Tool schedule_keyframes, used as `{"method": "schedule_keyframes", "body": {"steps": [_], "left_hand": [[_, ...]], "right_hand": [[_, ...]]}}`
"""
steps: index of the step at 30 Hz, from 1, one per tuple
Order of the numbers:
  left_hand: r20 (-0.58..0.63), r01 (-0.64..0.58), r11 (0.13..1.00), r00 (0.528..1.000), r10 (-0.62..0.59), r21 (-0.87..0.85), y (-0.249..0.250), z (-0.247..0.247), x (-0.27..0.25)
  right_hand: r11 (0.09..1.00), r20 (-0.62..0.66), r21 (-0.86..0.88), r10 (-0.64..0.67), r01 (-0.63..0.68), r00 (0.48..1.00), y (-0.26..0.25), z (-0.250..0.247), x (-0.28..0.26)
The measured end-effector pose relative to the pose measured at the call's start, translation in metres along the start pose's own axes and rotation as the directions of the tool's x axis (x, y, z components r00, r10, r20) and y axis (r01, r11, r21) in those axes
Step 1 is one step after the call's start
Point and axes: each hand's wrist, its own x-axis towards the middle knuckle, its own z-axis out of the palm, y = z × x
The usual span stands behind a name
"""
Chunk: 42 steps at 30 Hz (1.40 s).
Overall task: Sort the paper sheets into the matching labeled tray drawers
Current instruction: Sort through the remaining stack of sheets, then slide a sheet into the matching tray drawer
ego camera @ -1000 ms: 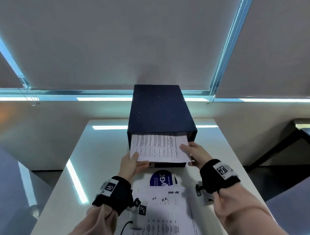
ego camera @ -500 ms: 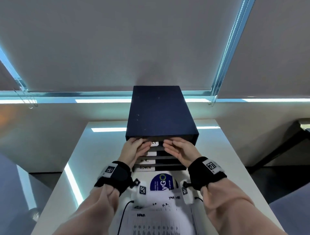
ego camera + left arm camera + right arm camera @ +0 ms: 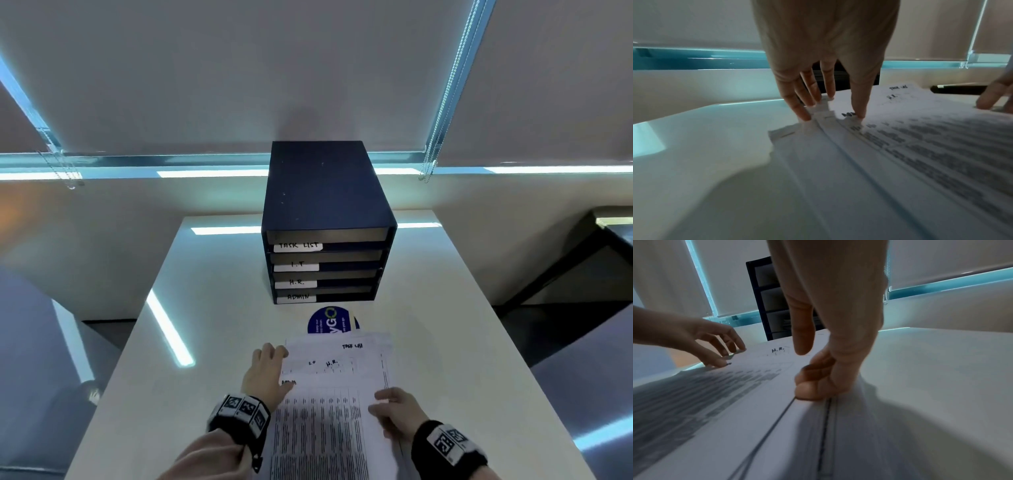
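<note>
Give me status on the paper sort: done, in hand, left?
Done: cannot confirm from these views; all four drawers of the tray unit sit pushed in, contents hard to see. In hand: left hand presses the paper stack at its left edge, right hand pinches the top sheet's right edge. Left: the fanned stack, with TASK LIST, H.R. headings showing.
</note>
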Motion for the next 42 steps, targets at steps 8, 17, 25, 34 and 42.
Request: {"method": "schedule_keyframes", "body": {"steps": [8, 17, 25, 34, 42], "left_hand": [[0.006, 0.165, 0.969, 0.986, -0.167, -0.186, -0.007, 0.013, -0.019], [0.096, 0.226, 0.592, 0.965, -0.243, -0.774, -0.01, -0.014, -0.014], [0.324, 0.335, -0.295, 0.942, 0.085, -0.895, 0.014, -0.069, -0.023], [0.31, 0.293, -0.275, 0.951, -0.018, -0.916, 0.015, -0.063, -0.026], [0.358, 0.325, -0.2, 0.921, -0.154, -0.924, 0.017, -0.064, -0.005]], "right_hand": [[0.964, -0.103, -0.246, -0.133, 0.104, 0.986, -0.009, 0.021, -0.022], [0.901, -0.036, 0.28, -0.336, 0.333, 0.941, -0.058, 0.002, -0.053], [0.784, -0.064, 0.553, -0.298, 0.283, 0.952, -0.105, -0.017, -0.054], [0.808, -0.046, 0.543, -0.246, 0.231, 0.968, -0.112, -0.013, -0.054], [0.919, 0.059, 0.338, -0.236, 0.203, 0.97, -0.064, -0.004, -0.057]]}}
